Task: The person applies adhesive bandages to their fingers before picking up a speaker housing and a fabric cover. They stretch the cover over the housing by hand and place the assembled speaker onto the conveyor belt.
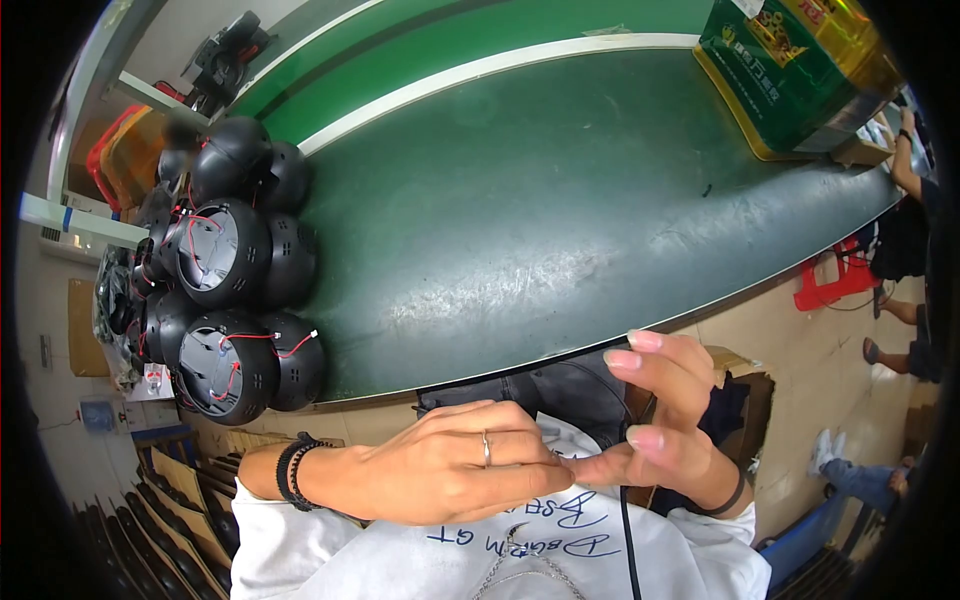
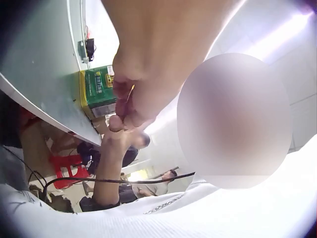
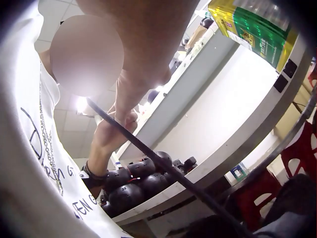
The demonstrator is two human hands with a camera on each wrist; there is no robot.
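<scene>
Both hands meet in front of the white shirt [image 1: 350, 560], below the table's near edge. My left hand [image 1: 470, 460], with a ring and dark wristbands, has bent fingers that grip a finger of my right hand. My right hand [image 1: 675, 400] is turned palm up, its other fingers loosely curled and apart from each other. No object shows between the hands, but the left fingertips are hidden behind the back of that hand. In the right wrist view the left hand [image 3: 109, 134] appears beyond a black cord [image 3: 163, 166].
Black round housings [image 1: 215, 250] with red wires are stacked on the left of the green table [image 1: 480, 200]. A green and yellow tin [image 1: 780, 80] stands at its far right. A red stool [image 1: 840, 275] and other people are beyond the right edge.
</scene>
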